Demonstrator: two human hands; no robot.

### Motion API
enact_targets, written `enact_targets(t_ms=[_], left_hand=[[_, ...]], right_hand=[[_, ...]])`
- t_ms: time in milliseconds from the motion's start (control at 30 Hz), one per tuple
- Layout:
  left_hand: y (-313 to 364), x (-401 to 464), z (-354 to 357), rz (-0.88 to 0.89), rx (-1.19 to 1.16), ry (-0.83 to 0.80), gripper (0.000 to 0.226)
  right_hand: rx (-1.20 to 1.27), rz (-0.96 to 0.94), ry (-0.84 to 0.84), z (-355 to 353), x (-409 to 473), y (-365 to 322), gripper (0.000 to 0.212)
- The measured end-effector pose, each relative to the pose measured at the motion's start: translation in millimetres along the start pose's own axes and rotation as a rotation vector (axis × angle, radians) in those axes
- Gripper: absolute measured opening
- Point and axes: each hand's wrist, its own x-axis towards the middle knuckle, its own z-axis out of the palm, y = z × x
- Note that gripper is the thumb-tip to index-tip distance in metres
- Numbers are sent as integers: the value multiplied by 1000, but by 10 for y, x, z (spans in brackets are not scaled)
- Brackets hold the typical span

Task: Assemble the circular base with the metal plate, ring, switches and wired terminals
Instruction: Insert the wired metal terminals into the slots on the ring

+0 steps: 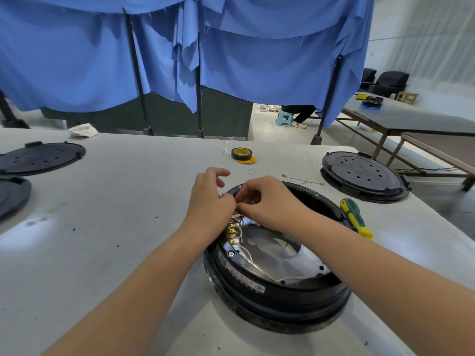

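Near the front edge of the white table (pixel 108 191), in the head view, we see the round black plastic base (pixel 277 291) lying open side up, with the shiny circular metal plate (pixel 288 253) seated inside it. Along its left inner wall runs a row of brass terminals with white wires (pixel 232 231), set close together so each lead reaches its post.

Our left hand (pixel 209 199) rests on the base's far-left rim, thumb and forefinger pinched at the top of the terminal row, the other fingers curled loosely upward out of the way. Our right hand (pixel 267 201) crosses over the open base and meets it there, fingertips closed on the same spot. We judge that both hands work one small terminal, one steadying and one pushing it home, though the part itself is hidden between the fingers.

A green and yellow screwdriver (pixel 356 218) lies just beside the base's right rim, within easy reach for the screws. A roll of black tape with a yellow core (pixel 242 154) sits further back, towards the table's far edge. A second black perforated disc (pixel 363 176) waits at the right edge, two more dark covers (pixel 38 158) at the left edge.
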Motion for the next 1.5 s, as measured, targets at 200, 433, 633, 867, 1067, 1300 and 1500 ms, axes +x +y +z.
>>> enact_targets(t_ms=[200, 433, 633, 867, 1067, 1300, 1500], left_hand=[[-3, -17, -17, -26, -19, 22, 42], [-15, -10, -18, -78, -61, 50, 41], [-17, -10, -11, -73, -66, 47, 42], [-25, -9, -7, -79, -82, 35, 43], [-27, -8, -6, -75, -97, 32, 43], [-26, 3, -4, -79, -110, 16, 42], [-43, 49, -43, -117, -156, -26, 35]], right_hand=[[-10, -4, -5, -3, -13, -11, 7], [11, -5, -10, -9, -6, -4, 6], [23, -12, -13, -20, 1, -4, 7], [21, -11, -4, -7, 3, -9, 8], [27, -21, -10, -3, 7, -9, 9], [23, -25, -11, -2, 19, 11, 8], [9, -30, -21, -45, 9, 43, 12]])
